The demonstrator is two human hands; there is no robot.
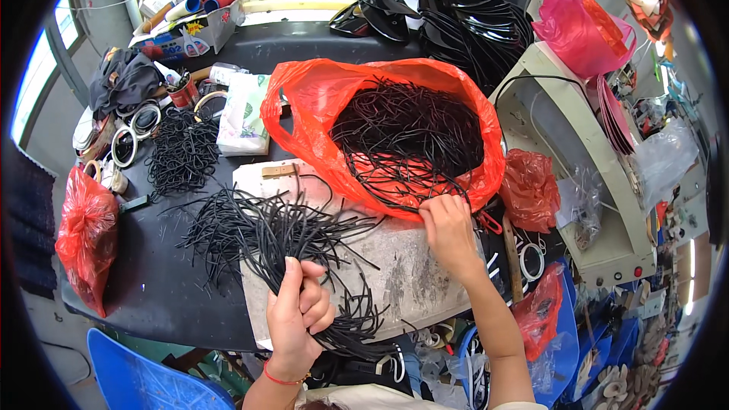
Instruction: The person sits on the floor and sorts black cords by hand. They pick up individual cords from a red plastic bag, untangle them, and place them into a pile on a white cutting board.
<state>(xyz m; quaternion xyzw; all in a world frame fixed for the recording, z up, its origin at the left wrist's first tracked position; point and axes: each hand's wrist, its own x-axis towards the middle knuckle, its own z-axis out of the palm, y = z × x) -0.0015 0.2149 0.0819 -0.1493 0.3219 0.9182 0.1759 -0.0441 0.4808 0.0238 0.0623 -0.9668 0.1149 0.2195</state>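
Observation:
My left hand [301, 310] is closed round a thick bundle of thin black cords [277, 231], whose loose ends fan out above and below the fist. The bundle lies over a worn, pale board [402, 281] on the table. An open red plastic bag [300, 80] stands beyond it, holding a tangled heap of similar black cords [410, 118]. At the bag's near right rim, the fingers of my right hand [448, 228] are pinched together. Strands and red plastic meet at those fingertips, so I cannot make out which they grip.
Another tangle of black cords [182, 152] lies left, beside a white tissue pack [244, 114] and rolls of tape [125, 146]. A tied red bag [87, 235] sits at the left table edge. A beige machine [562, 159] stands right. Shiny black pieces [474, 30] are piled at the back.

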